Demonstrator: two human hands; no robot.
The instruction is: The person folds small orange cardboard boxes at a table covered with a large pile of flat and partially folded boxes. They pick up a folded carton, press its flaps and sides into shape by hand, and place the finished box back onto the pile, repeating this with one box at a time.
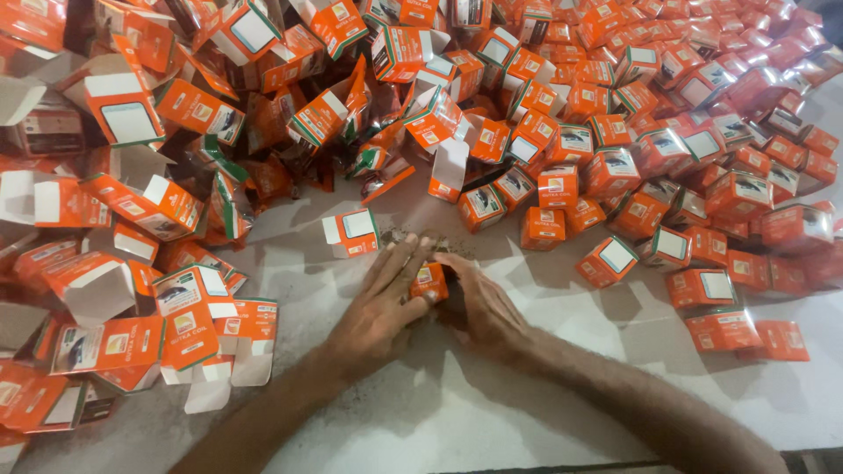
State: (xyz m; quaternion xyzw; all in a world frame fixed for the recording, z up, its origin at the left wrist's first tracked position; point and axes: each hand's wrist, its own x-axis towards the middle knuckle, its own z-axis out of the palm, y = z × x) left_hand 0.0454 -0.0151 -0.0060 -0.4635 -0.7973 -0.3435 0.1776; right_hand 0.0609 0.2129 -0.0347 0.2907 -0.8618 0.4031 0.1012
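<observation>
Left hand (382, 307) and right hand (479, 303) both grip one small orange box (429, 283) mid-bench (457, 412), box heaps (615, 114) along far edge.

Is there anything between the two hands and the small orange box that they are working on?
Nothing visible does. The left hand and the right hand both already touch the small orange box on the white table. The nearest other carton, an open orange and white box, lies apart, beyond the fingertips.
</observation>
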